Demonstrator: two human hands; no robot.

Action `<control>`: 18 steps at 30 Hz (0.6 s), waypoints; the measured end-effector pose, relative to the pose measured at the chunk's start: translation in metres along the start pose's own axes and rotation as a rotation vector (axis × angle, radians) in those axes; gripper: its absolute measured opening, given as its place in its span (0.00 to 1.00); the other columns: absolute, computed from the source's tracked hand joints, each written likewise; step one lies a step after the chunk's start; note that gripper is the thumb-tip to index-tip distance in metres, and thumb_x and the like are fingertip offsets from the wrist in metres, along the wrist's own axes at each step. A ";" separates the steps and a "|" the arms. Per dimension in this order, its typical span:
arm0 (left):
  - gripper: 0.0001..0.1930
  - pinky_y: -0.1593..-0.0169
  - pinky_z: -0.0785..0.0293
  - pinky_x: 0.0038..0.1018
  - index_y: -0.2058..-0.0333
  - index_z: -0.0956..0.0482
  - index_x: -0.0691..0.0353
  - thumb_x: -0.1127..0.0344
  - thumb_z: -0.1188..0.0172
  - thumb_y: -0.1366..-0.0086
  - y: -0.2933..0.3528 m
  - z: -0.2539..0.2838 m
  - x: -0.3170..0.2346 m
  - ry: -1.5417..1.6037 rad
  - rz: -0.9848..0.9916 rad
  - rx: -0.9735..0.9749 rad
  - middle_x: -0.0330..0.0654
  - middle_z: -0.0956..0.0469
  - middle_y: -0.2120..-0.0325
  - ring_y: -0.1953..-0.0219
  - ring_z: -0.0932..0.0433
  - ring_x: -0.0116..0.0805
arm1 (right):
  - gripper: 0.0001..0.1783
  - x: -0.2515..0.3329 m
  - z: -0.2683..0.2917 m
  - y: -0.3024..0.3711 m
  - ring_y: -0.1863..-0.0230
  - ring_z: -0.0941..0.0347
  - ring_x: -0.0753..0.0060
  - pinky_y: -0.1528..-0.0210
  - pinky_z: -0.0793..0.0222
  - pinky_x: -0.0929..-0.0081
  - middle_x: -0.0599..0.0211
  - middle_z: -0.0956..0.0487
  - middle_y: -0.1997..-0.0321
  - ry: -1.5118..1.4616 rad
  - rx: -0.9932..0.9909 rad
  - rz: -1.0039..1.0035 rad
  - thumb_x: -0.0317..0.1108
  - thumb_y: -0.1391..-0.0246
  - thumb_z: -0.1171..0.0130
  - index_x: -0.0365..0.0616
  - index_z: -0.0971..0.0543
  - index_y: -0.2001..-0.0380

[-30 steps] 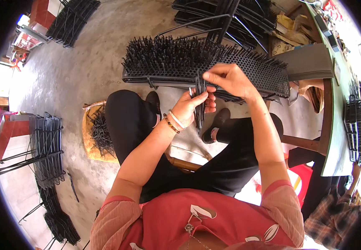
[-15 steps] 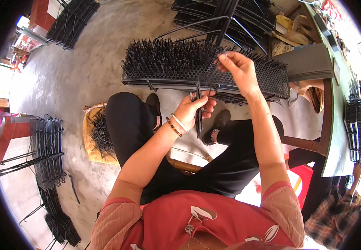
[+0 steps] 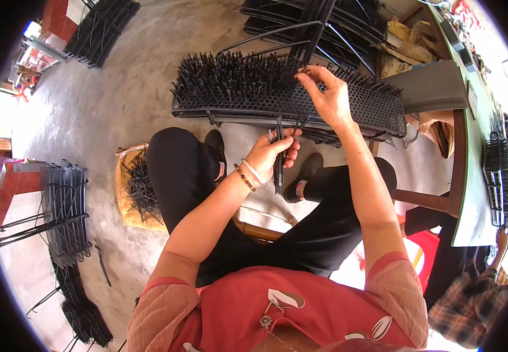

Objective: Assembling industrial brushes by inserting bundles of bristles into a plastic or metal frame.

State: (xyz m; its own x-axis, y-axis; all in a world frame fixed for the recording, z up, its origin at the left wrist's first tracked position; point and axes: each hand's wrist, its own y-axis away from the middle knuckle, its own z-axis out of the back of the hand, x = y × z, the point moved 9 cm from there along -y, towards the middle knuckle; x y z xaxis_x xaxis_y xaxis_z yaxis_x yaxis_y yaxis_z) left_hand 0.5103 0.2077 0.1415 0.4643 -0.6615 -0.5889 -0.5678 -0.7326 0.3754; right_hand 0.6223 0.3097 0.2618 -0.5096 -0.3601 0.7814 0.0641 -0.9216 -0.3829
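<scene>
My left hand (image 3: 273, 154) is closed around a small bundle of thin black sticks (image 3: 278, 173), held roughly upright just in front of a long black perforated rack (image 3: 377, 111). Black sticks (image 3: 224, 82) stand densely in the rack's left part, with a thinner row along its back edge. On the right, many holes show bare. Over the edge of the dense part, my right hand (image 3: 327, 97) has thumb and fingertips pinched together. Whatever is between them is lost against the dark sticks.
Loose black sticks (image 3: 144, 190) lie on a yellow sack (image 3: 122, 202) by my left knee. More black racks (image 3: 66, 211) stand at left, others behind. At right is a pale green table (image 3: 471, 199); beyond it, a person in a plaid shirt (image 3: 465, 314) handles another rack (image 3: 496, 176).
My right hand has shifted slightly left and up over the rack, and its fingers have drawn together. My left hand with its bundle has stayed almost in place.
</scene>
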 end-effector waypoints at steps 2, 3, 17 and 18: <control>0.15 0.71 0.29 0.18 0.51 0.28 0.64 0.66 0.47 0.35 -0.001 -0.001 0.001 0.005 0.004 0.008 0.35 0.25 0.71 0.72 0.26 0.22 | 0.10 0.005 -0.001 0.001 0.66 0.24 0.78 0.61 0.29 0.79 0.66 0.19 0.68 0.005 0.005 0.065 0.30 0.48 0.39 0.37 0.22 0.63; 0.15 0.71 0.29 0.18 0.51 0.28 0.64 0.66 0.47 0.35 -0.001 -0.001 0.001 0.006 0.002 0.008 0.35 0.25 0.71 0.72 0.26 0.22 | 0.10 0.005 -0.002 0.001 0.66 0.24 0.78 0.61 0.29 0.79 0.66 0.19 0.68 0.005 0.006 0.066 0.30 0.48 0.39 0.37 0.22 0.63; 0.12 0.73 0.28 0.21 0.53 0.27 0.63 0.69 0.49 0.34 -0.002 0.001 0.003 0.018 0.020 -0.022 0.37 0.25 0.72 0.73 0.26 0.24 | 0.20 0.018 -0.006 0.007 0.62 0.21 0.74 0.58 0.27 0.77 0.66 0.20 0.66 0.134 -0.074 0.206 0.26 0.51 0.37 0.48 0.25 0.53; 0.12 0.73 0.28 0.21 0.53 0.27 0.63 0.69 0.49 0.34 -0.002 0.000 0.002 0.018 0.020 -0.021 0.37 0.25 0.72 0.73 0.26 0.24 | 0.20 0.017 -0.006 0.006 0.62 0.21 0.74 0.58 0.27 0.77 0.66 0.20 0.66 0.135 -0.074 0.207 0.26 0.51 0.37 0.48 0.25 0.53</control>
State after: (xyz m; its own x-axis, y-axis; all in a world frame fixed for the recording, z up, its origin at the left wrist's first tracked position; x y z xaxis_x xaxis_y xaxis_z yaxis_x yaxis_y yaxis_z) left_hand 0.5122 0.2076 0.1392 0.4653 -0.6786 -0.5683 -0.5624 -0.7225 0.4022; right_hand 0.6089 0.2987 0.2692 -0.6021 -0.5125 0.6122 0.1186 -0.8156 -0.5663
